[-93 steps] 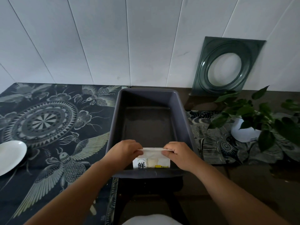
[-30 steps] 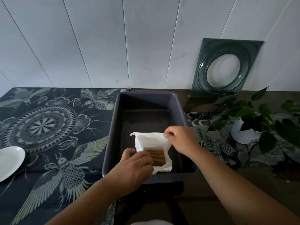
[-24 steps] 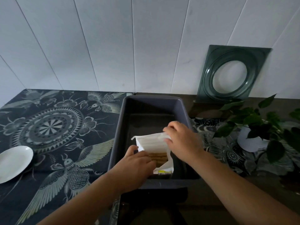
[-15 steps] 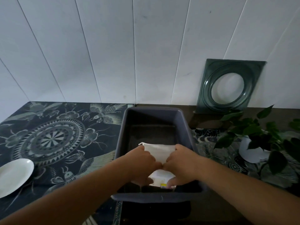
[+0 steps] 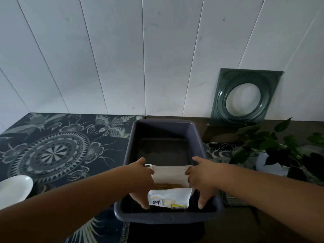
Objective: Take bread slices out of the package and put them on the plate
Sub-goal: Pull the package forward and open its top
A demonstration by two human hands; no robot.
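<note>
A white bread package (image 5: pixel 169 176) stands in the near end of a dark grey tub (image 5: pixel 131 142). Its top is pulled open, and a brown strip of bread slices (image 5: pixel 168 185) shows inside. My left hand (image 5: pixel 142 179) grips the package's left side and my right hand (image 5: pixel 201 179) grips its right side. Both hands reach down inside the tub. A white plate (image 5: pixel 14 189) lies at the far left edge of the view, partly cut off.
The tub sits between a dark patterned cloth (image 5: pixel 52 151) on the left and a potted green plant (image 5: pixel 273 151) on the right. A green square frame with a round hole (image 5: pixel 245 95) leans against the white panelled wall behind.
My hands have moved apart from the middle of the package to its two sides, spreading the top wider. The bread inside shows again. The view has tilted upward.
</note>
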